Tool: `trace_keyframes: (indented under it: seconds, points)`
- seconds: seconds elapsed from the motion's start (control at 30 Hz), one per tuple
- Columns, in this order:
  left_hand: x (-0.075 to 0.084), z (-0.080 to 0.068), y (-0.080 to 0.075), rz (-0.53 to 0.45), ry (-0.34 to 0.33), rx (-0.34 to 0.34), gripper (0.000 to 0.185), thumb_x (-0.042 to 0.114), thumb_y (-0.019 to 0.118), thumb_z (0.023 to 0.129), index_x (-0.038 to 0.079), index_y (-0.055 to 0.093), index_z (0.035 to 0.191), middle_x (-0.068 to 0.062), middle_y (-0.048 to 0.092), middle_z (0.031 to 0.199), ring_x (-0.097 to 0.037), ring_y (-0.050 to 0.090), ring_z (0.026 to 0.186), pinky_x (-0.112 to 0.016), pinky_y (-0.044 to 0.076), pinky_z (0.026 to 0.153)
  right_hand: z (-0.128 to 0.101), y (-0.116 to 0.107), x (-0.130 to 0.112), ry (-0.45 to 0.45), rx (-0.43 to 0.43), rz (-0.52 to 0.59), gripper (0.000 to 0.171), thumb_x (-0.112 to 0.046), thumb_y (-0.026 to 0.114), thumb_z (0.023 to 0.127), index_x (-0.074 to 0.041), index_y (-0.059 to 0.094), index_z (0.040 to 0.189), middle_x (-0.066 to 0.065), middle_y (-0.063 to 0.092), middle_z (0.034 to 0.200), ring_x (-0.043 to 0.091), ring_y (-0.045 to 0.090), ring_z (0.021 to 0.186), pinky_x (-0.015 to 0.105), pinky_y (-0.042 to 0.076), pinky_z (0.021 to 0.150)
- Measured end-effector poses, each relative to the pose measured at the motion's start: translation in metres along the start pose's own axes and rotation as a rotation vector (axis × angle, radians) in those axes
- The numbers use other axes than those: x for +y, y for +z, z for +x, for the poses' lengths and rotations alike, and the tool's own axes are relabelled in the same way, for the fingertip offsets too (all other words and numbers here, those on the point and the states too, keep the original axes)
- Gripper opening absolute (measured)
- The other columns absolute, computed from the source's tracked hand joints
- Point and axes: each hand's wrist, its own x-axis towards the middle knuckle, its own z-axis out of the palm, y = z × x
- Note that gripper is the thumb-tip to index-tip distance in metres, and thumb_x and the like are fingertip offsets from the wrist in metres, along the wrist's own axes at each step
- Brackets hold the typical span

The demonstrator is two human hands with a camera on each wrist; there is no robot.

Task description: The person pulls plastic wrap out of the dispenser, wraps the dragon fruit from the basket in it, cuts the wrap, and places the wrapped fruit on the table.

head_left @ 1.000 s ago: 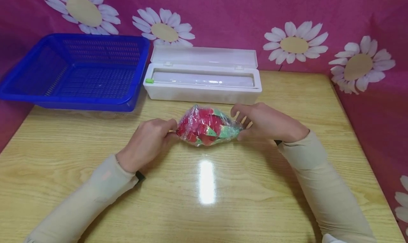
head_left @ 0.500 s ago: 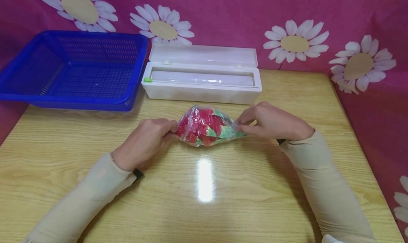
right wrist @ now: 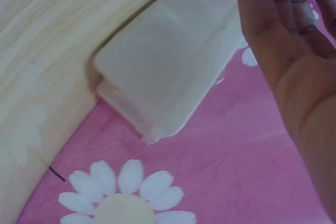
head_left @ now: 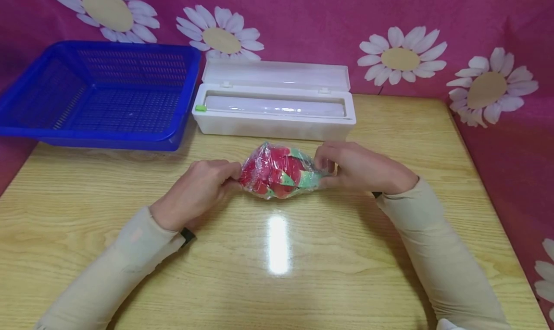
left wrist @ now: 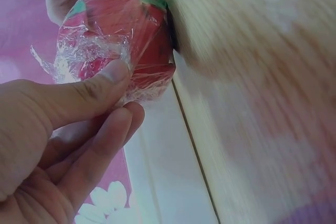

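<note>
A red dragon fruit (head_left: 283,172) with green scale tips lies on the table in front of me, wrapped in clear cling film. At its left end, my left hand (head_left: 199,188) pinches the gathered film between thumb and fingers. The left wrist view shows this left thumb (left wrist: 107,77) pressed on crinkled film, with a loose wisp sticking out. My right hand (head_left: 355,166) is at the fruit's green right end, its curled fingers and thumb around the film there. In the right wrist view, the right fingertips are cut off by the frame's edge.
Behind the fruit stands a white cling film dispenser (head_left: 277,128), its lid (head_left: 277,75) raised and a film roll (head_left: 277,106) inside. A blue plastic basket (head_left: 117,140) stands at the back left. A pink flowered cloth (head_left: 303,22) backs the wooden table (head_left: 346,272).
My right hand has closed on the film at the fruit's right end, pulled slightly outward, then come back in toward the fruit. My left hand keeps its pinch in nearly the same place.
</note>
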Motion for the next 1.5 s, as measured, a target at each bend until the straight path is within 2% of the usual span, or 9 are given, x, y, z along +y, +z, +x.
trace_keyframes:
  seconds: [0.17, 0.43, 0.53, 0.7, 0.87, 1.03, 1.2, 1.33, 1.5]
  points:
    - [0.000, 0.001, 0.000, 0.001, 0.003, -0.008, 0.014, 0.015, 0.080, 0.089, 0.012, 0.068, 0.084, -0.001, 0.075, 0.081, -0.012, 0.069, 0.075, -0.034, 0.063, 0.073, -0.002, 0.003, -0.004, -0.044, 0.002, -0.028, 0.021, -0.009, 0.084, 0.085, -0.014, 0.067, 0.097, 0.001, 0.059, 0.102, 0.018, 0.058, 0.089, 0.033, 0.054, 0.078]
    - [0.000, 0.000, 0.000, -0.005, -0.008, -0.038, 0.014, 0.015, 0.080, 0.089, 0.011, 0.068, 0.083, -0.001, 0.074, 0.080, -0.011, 0.064, 0.072, -0.032, 0.061, 0.071, -0.002, 0.004, -0.005, -0.118, -0.001, -0.014, 0.020, -0.005, 0.076, 0.087, -0.017, 0.061, 0.084, -0.005, 0.055, 0.077, 0.009, 0.052, 0.075, 0.023, 0.046, 0.067]
    - [0.000, 0.000, -0.001, -0.008, -0.010, -0.042, 0.015, 0.016, 0.080, 0.089, 0.011, 0.068, 0.083, 0.000, 0.073, 0.080, -0.010, 0.063, 0.072, -0.031, 0.061, 0.070, -0.002, 0.004, -0.007, -0.121, -0.007, -0.013, 0.017, -0.011, 0.078, 0.082, -0.019, 0.064, 0.085, -0.006, 0.058, 0.077, 0.008, 0.053, 0.074, 0.024, 0.048, 0.067]
    - [0.000, 0.001, -0.001, -0.014, -0.012, -0.051, 0.014, 0.016, 0.080, 0.090, 0.011, 0.068, 0.084, 0.000, 0.073, 0.081, -0.010, 0.063, 0.072, -0.031, 0.061, 0.071, 0.000, 0.009, -0.015, -0.122, 0.020, -0.080, 0.033, -0.027, 0.090, 0.080, -0.018, 0.058, 0.082, -0.005, 0.050, 0.072, 0.009, 0.048, 0.071, 0.025, 0.043, 0.064]
    - [-0.001, 0.001, -0.001, -0.010, -0.006, -0.054, 0.014, 0.015, 0.081, 0.089, 0.011, 0.068, 0.084, -0.001, 0.073, 0.080, -0.010, 0.062, 0.071, -0.031, 0.060, 0.070, -0.002, 0.008, -0.016, -0.190, 0.044, -0.093, 0.019, -0.009, 0.079, 0.091, -0.018, 0.062, 0.086, -0.008, 0.055, 0.075, 0.007, 0.051, 0.072, 0.023, 0.048, 0.064]
    - [-0.001, 0.001, -0.002, -0.009, 0.003, -0.052, 0.015, 0.015, 0.081, 0.088, 0.012, 0.068, 0.084, 0.000, 0.073, 0.080, -0.009, 0.064, 0.072, -0.030, 0.060, 0.069, -0.002, 0.007, -0.011, -0.233, 0.032, -0.070, 0.016, -0.003, 0.072, 0.093, -0.018, 0.067, 0.089, -0.009, 0.061, 0.078, 0.005, 0.053, 0.072, 0.022, 0.051, 0.064]
    - [-0.003, 0.001, -0.002, -0.036, -0.002, -0.057, 0.012, 0.014, 0.082, 0.088, 0.012, 0.070, 0.086, 0.000, 0.075, 0.083, -0.009, 0.067, 0.075, -0.030, 0.062, 0.072, 0.003, 0.007, -0.004, -0.162, 0.034, -0.013, 0.015, -0.008, 0.076, 0.092, -0.015, 0.064, 0.088, -0.006, 0.059, 0.079, 0.008, 0.053, 0.074, 0.023, 0.049, 0.065]
    - [-0.004, 0.002, -0.002, -0.051, 0.001, -0.056, 0.012, 0.014, 0.082, 0.087, 0.012, 0.070, 0.086, 0.001, 0.075, 0.084, -0.010, 0.066, 0.074, -0.031, 0.062, 0.073, 0.005, 0.007, 0.005, -0.062, 0.075, -0.016, 0.026, -0.019, 0.083, 0.089, -0.013, 0.059, 0.097, 0.001, 0.057, 0.087, 0.014, 0.054, 0.077, 0.026, 0.047, 0.067]
    - [-0.006, 0.002, 0.000, -0.075, 0.025, -0.050, 0.011, 0.011, 0.080, 0.088, 0.011, 0.070, 0.085, 0.000, 0.076, 0.083, -0.012, 0.068, 0.075, -0.031, 0.062, 0.073, 0.006, 0.007, 0.012, -0.023, 0.071, -0.012, 0.028, -0.026, 0.086, 0.084, -0.012, 0.067, 0.100, 0.002, 0.063, 0.092, 0.017, 0.058, 0.081, 0.028, 0.051, 0.071]
